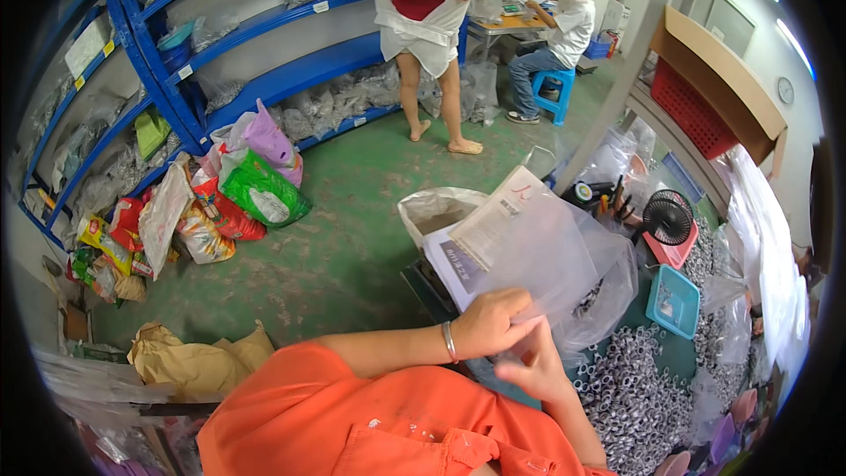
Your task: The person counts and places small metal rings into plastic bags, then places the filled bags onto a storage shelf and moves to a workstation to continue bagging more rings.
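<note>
A clear plastic bag (551, 251) spreads upward and away from my two hands. My left hand (493, 322), with a bangle at the wrist, is closed on the bag's near edge. Just below and right, my right hand (536, 368) meets it, its fingers bent in against the same edge; the fingertips are partly hidden. Behind the film, papers and a booklet (463, 260) show through. To the right of my hands lies a large heap of small silvery ring-shaped metal parts (634, 401) on the table.
A light blue basket (673, 301), a small black fan (668, 217) and pliers-like hand tools (615, 204) sit at the right. A white sack (441, 210) stands beyond the papers. Blue shelves (308, 79) and filled sacks (260, 189) are at the left. Two people are farther back.
</note>
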`<action>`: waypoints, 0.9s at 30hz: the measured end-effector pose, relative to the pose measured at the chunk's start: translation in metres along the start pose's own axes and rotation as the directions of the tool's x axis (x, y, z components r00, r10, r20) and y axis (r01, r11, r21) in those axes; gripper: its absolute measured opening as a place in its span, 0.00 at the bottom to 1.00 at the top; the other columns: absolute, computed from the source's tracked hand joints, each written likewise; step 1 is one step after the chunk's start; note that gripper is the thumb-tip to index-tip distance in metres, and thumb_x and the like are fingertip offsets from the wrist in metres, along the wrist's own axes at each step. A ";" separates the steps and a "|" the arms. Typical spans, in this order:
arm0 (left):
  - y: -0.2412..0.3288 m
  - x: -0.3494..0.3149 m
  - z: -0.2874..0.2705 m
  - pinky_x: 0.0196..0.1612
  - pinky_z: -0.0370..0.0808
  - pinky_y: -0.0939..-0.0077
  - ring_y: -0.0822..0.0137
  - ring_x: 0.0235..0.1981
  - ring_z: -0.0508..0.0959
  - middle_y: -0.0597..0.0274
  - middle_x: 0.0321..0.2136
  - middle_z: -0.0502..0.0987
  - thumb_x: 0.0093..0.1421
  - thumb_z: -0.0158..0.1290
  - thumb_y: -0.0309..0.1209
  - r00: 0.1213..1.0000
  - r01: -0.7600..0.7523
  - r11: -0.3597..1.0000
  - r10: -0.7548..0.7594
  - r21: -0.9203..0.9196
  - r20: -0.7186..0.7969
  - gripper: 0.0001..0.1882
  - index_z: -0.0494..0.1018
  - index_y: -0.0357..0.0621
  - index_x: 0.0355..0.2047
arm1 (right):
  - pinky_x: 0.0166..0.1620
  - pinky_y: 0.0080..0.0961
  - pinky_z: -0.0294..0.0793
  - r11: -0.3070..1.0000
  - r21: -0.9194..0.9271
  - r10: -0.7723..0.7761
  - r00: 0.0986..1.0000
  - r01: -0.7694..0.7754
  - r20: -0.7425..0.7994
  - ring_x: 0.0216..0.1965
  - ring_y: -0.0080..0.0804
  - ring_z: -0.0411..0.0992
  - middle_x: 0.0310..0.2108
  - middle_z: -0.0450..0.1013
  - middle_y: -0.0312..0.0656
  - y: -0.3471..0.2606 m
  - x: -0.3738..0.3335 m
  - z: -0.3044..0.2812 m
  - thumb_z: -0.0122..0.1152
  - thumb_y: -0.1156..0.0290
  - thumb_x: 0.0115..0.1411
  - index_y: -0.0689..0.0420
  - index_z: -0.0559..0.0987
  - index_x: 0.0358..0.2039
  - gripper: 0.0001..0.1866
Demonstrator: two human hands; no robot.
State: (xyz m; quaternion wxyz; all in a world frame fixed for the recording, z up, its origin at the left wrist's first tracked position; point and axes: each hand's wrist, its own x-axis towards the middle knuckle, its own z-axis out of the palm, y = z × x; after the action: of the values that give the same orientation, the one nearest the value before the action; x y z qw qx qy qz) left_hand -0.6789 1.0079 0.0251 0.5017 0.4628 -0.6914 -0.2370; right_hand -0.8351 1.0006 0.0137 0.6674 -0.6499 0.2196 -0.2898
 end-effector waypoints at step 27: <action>-0.071 -0.099 -0.177 0.30 0.68 0.86 0.77 0.26 0.70 0.67 0.25 0.72 0.55 0.51 0.30 0.651 0.354 0.802 -0.581 -0.481 -0.489 0.07 0.69 0.42 0.32 | 0.30 0.22 0.68 0.795 -0.506 -0.260 0.565 -0.334 -0.783 0.26 0.28 0.66 0.27 0.68 0.40 0.094 -0.054 -0.004 0.55 0.80 0.46 0.60 0.69 0.28 0.08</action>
State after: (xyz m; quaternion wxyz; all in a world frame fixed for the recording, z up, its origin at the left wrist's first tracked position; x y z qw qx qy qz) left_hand -0.4824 1.0865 -0.0100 0.6908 0.5837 -0.2907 -0.3124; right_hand -0.8680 1.0328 -0.0849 0.2476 -0.6093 0.5990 -0.4567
